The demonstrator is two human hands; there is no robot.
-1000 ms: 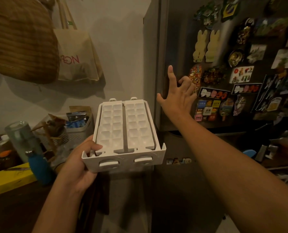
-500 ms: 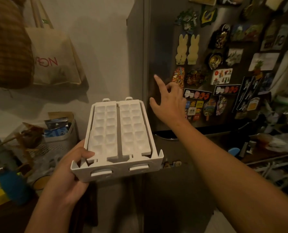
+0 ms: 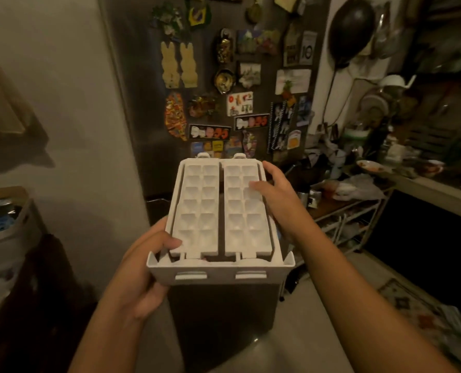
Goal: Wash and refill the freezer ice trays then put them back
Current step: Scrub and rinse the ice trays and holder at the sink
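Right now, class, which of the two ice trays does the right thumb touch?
The right tray, beside the right hand; the left tray is touched only by the left hand's thumb.

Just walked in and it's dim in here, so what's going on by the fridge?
A person stands at the closed fridge, holding a white rack in both hands. Two ice trays lie side by side in it. The left hand grips the rack's near left corner; the right hand grips its right side, thumb on the right tray.

Closed fridge door [image 3: 143,98] crowded with magnets [image 3: 179,64] dead ahead, cluttered wire rack [image 3: 353,211] close right, wall [image 3: 62,76] left, open floor [image 3: 318,319] below
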